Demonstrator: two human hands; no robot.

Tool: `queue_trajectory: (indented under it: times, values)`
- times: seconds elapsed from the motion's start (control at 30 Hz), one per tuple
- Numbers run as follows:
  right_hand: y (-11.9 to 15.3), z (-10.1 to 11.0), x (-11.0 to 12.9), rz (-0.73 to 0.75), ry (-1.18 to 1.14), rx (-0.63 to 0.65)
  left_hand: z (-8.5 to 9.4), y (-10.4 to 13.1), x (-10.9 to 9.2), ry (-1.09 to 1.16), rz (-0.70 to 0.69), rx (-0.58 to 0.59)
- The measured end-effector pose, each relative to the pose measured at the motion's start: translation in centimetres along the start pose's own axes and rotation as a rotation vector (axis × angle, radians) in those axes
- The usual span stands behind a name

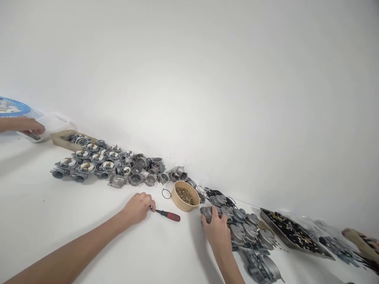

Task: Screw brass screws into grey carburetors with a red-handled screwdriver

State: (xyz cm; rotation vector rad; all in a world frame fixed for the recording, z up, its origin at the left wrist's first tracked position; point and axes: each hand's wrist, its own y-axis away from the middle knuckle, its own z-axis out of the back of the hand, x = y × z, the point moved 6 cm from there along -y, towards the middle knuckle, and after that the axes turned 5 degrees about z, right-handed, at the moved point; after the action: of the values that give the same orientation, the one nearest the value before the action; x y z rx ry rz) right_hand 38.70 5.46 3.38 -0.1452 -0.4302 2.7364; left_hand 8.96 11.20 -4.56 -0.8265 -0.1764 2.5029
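Note:
My left hand (138,207) is closed above the white table, its fingers pinching the shaft end of a screwdriver (171,215) with a red and black handle. The handle points right, away from my fingers. My right hand (218,228) wraps its thumb and fingers round a grey metal carburetor (207,213) at the near left corner of a cluster of carburetors (250,232); its underside is hidden. Between my hands, farther back, stands a round tan bowl (177,202) of small brass parts. A thin black ring gasket (166,193) lies beside it.
Left stand carburetors with white floats (87,167) and loose float bowls (136,179), by a tan tray (59,140). Another person's hand (31,126) reaches into a white container (55,122) near a blue basket (22,107). A metal tray (319,252) of black and brass parts is right.

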Motion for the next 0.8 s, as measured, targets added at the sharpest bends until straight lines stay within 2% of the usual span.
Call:
queue_trajectory:
  times: [0.17,0.27,0.33,0.4,0.5,0.53,0.6,0.67,0.73,0.8]
  values:
    - [-1.0,0.0,0.4,0.008,0.021,0.008,0.5,0.0,0.0,-0.032,0.017,-0.007]
    - [-1.3,0.1,0.5,0.026,0.026,0.013,1.6,0.0,-0.5,-0.058,0.023,-0.04]
    - [-1.2,0.5,0.3,0.033,0.028,0.025,3.5,-0.2,-0.5,-0.085,0.046,-0.105]
    - [-0.8,1.2,0.1,0.029,0.04,0.017,6.6,-0.4,0.3,-0.122,0.093,-0.207]
    - [0.1,3.3,0.9,0.081,0.046,-0.101,12.3,0.3,3.4,-0.184,0.239,-0.37]
    - [0.4,3.9,1.8,0.153,0.018,-0.136,14.3,1.0,5.0,-0.205,0.316,-0.428]
    - [1.0,4.2,4.6,0.397,-0.091,-0.149,17.4,3.2,8.4,-0.235,0.494,-0.517]
    - [1.9,3.5,8.0,0.693,-0.198,-0.091,19.2,5.7,11.6,-0.252,0.663,-0.569]
    - [2.8,1.8,11.1,0.923,-0.242,-0.032,19.7,7.5,13.7,-0.25,0.754,-0.568]
    - [3.3,-0.2,13.3,1.046,-0.255,-0.018,19.0,8.0,14.8,-0.246,0.773,-0.536]
